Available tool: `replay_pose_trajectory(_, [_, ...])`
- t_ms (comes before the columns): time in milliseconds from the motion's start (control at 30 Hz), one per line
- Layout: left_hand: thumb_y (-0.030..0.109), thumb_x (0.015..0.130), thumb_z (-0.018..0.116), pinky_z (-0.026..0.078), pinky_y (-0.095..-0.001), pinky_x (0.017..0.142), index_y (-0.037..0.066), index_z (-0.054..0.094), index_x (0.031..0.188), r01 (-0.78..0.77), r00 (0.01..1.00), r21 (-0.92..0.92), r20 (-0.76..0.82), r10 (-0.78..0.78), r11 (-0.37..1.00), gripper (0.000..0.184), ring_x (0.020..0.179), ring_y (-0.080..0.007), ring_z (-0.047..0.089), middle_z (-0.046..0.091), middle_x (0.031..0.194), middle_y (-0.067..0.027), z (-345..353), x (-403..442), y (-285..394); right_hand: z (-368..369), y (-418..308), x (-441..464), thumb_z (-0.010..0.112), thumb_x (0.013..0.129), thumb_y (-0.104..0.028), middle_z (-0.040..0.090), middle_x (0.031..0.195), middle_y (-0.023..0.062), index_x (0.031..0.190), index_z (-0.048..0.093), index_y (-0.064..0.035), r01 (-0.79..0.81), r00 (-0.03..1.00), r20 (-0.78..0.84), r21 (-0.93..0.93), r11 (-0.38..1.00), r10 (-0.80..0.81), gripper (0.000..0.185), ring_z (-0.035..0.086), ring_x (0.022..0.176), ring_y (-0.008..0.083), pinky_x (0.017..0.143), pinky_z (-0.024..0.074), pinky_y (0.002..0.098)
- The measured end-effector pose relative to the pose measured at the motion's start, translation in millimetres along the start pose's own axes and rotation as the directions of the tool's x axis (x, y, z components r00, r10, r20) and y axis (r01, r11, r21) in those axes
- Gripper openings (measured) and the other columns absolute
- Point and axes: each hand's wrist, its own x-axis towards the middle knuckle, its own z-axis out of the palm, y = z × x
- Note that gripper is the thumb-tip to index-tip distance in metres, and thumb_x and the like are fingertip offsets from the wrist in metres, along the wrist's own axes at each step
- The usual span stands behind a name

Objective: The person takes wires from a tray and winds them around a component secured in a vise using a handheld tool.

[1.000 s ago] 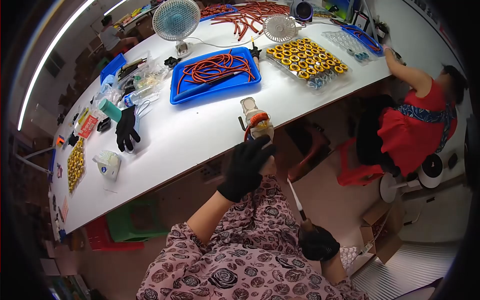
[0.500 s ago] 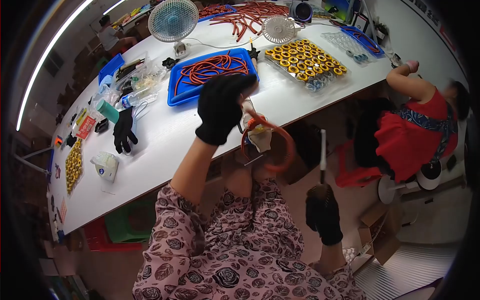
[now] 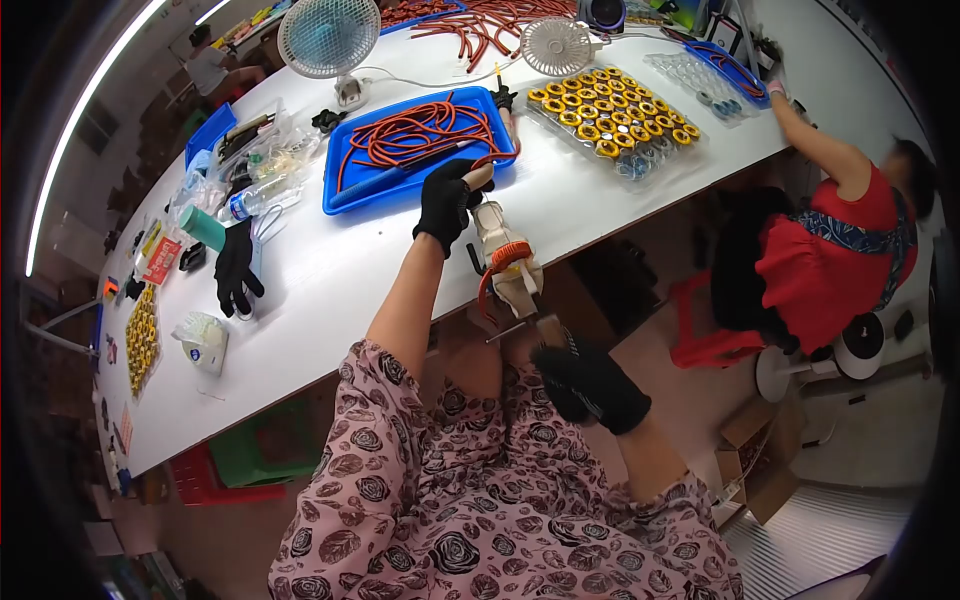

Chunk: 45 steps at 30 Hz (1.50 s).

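My left hand [image 3: 446, 205], in a black glove with bare fingertips, is closed on the end of a red cord at the front of the blue tray [image 3: 335, 205]. Just right of it, a clamp-like fixture [image 3: 508, 262] at the table edge has orange-red cord wound round it, with some hanging below. My right hand [image 3: 590, 385], also gloved, is closed round the handle of a tool [image 3: 549, 330] whose tip meets the lower end of the fixture. Its tip is hidden there. More red cord [image 3: 420, 135] and a blue-handled tool [image 3: 370, 188] lie in the tray.
Yellow rings [image 3: 615, 112] in a plastic pack lie right of the tray. Two fans [image 3: 328, 38] stand behind. A black glove [image 3: 237, 268], a bottle [image 3: 245, 203] and a tissue pack [image 3: 203, 342] are at left. A person in red [image 3: 830, 250] sits at right.
My left hand has moved up from the fixture to the tray's front edge, now with cord in it. My right hand has come up and left, bringing the tool to the fixture.
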Motion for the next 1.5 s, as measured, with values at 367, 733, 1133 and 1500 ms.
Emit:
replay_pose_trajectory(367, [0.024,0.07,0.072,0.046,-0.0319,0.071,0.011,0.055,0.121,-0.688,0.681,0.705,0.547,0.486,0.17,0.055,0.076,-0.02,0.053,0.05,0.124,-0.0103,25,-159,75,-23,76,-128,0.041,0.093,-0.042,0.039,0.052,-0.0015,0.07,0.041,-0.0102,-0.265,0.961,-0.061,0.048,0.963,0.268,0.039,0.032,0.033,0.0098,0.03,0.0256,0.0245])
replay_pose_trajectory(733, [0.014,0.069,0.067,0.047,-0.0315,0.064,0.016,0.067,0.1,-0.676,0.363,0.669,0.666,0.652,-0.307,0.031,0.072,-0.0195,0.059,0.064,0.086,-0.0029,46,-108,105,-4,54,-100,0.06,0.084,-0.018,0.064,0.08,0.011,0.103,0.052,-0.0054,0.17,0.488,-0.437,-0.802,0.573,-0.756,0.025,0.061,0.062,0.0231,0.058,0.0491,0.0313])
replay_pose_trajectory(1133, [0.016,0.075,0.07,0.032,-0.0217,0.046,0.006,0.068,0.084,-0.119,0.991,0.2,-0.036,0.128,0.973,0.013,0.051,-0.0065,0.046,0.06,0.066,-0.0004,15,-11,28,-1,27,-11,0.056,0.087,-0.02,0.045,0.056,-0.0014,0.095,0.048,-0.008,0.063,0.998,-0.032,0.019,0.998,-0.063,0.017,0.04,0.039,0.0061,0.037,0.0319,0.0213])
replay_pose_trajectory(1500, [0.025,0.077,0.066,0.048,-0.0326,0.06,0.012,0.07,0.087,-0.61,0.416,0.778,0.475,0.775,-0.15,0.017,0.068,-0.0248,0.063,0.066,0.077,-0.0084,61,-38,127,-1,23,-6,0.055,0.088,-0.02,0.046,0.054,-0.0007,0.092,0.048,-0.0075,0.029,1.0,-0.003,0.122,0.992,-0.029,0.015,0.039,0.036,0.0075,0.032,0.0293,0.0213])
